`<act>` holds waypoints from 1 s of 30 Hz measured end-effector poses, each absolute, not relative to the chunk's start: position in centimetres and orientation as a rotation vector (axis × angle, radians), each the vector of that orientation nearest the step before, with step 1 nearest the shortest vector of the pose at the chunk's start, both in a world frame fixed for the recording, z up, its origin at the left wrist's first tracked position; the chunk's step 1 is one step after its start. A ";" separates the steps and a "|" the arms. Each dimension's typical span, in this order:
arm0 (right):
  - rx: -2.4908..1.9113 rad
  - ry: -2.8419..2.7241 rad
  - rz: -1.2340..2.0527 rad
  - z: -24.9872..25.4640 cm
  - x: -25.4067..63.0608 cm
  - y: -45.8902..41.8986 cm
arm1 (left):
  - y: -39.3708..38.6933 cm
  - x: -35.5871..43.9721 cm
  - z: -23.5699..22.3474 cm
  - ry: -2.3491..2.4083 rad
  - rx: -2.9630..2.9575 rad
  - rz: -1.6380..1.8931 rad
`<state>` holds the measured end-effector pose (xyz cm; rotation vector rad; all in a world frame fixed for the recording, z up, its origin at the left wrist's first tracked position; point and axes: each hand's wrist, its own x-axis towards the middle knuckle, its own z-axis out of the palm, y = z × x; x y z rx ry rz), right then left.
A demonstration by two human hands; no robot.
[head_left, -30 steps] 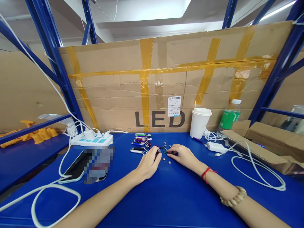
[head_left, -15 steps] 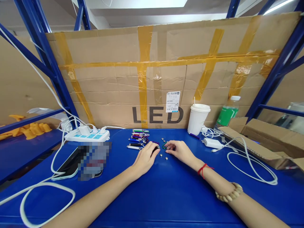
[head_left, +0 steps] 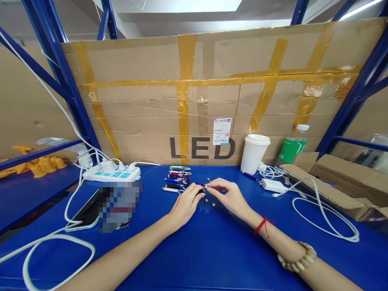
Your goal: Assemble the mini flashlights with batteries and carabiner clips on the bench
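My left hand (head_left: 185,205) is closed around a small dark tube-like part (head_left: 200,191), mostly hidden by the fingers. Against its end, my right hand (head_left: 230,195) pinches a tiny round silver piece (head_left: 205,188) that resembles a button cell; the fingertips of both hands almost meet. Loose button cells (head_left: 214,205) lie on the blue tabletop below the fingers, and another button cell (head_left: 208,178) is just beyond them. Left of the hands, several mini flashlights (head_left: 176,178) with carabiner clips lie in a row, in silver, black, blue, red and green. A purple clip (head_left: 199,184) shows behind my left fingers.
At the left are a power strip (head_left: 117,174), a phone (head_left: 87,210) and a looping white cable. On the right stand a white cup (head_left: 254,155), a green-labelled bottle (head_left: 291,149), a charger (head_left: 274,185) and an open cardboard box (head_left: 339,188). Cardboard (head_left: 145,121) walls the back.
My right hand has moved left to the left hand's fingertips and now pinches a small silver piece there. The green clip seen under its fingers before is now hidden. My left hand stays about in place.
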<state>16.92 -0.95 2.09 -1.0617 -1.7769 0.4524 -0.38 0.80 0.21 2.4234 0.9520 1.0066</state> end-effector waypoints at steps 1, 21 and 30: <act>-1.020 -1.783 0.441 2.2 16.6 -1.2 | 0.9 -0.4 0.2 0.945 2.422 1.009; -1.070 -2.089 0.363 2.3 17.7 -0.8 | 1.0 -0.6 0.3 0.952 2.376 0.967; -1.375 -2.372 0.513 2.1 20.8 0.6 | 1.6 -0.5 -0.2 0.999 2.365 1.002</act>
